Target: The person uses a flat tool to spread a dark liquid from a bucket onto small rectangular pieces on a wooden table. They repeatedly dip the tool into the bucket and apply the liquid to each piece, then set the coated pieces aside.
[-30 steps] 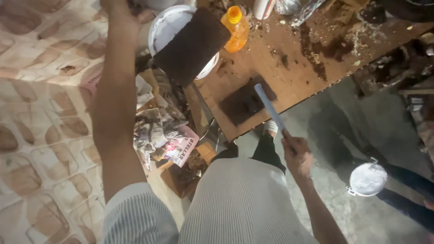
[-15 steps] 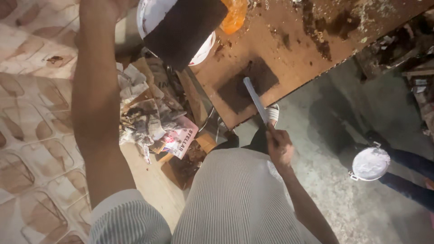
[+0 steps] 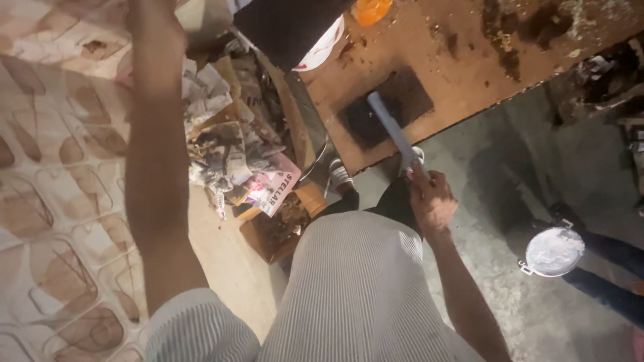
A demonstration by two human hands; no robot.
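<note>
Patterned floor tiles (image 3: 47, 201), glossy, beige with brown rounded-square motifs, fill the left side. Left arm (image 3: 157, 154), bare, reaches straight up the frame; the left hand is cut off by the top edge, so whether it is spread or gripping cannot be told. Just right of the arm lies a heap of crumpled newspaper and printed scraps (image 3: 221, 154), soft and torn, spilling over an open cardboard box (image 3: 282, 224) of dark debris. Dark flat slab (image 3: 285, 23), matt black and rectangular, lies at the top edge above a white round container (image 3: 325, 50). Wooden workbench (image 3: 469, 80), orange-brown board, is stained and littered with crumbs. Dark square pad (image 3: 382, 110), rough and fibrous, lies flat near the bench's front edge. Across it rests a long pale blue-grey flat tool (image 3: 392, 131), smooth and straight, its near end gripped in the right hand (image 3: 433, 201), fingers curled tight around it. Round white lidded tin (image 3: 554, 251) sits on the grey concrete floor (image 3: 510, 174). Risk, as judged: with the pad close to the bench edge, a hard push of the tool could slide it off onto the floor.
</note>
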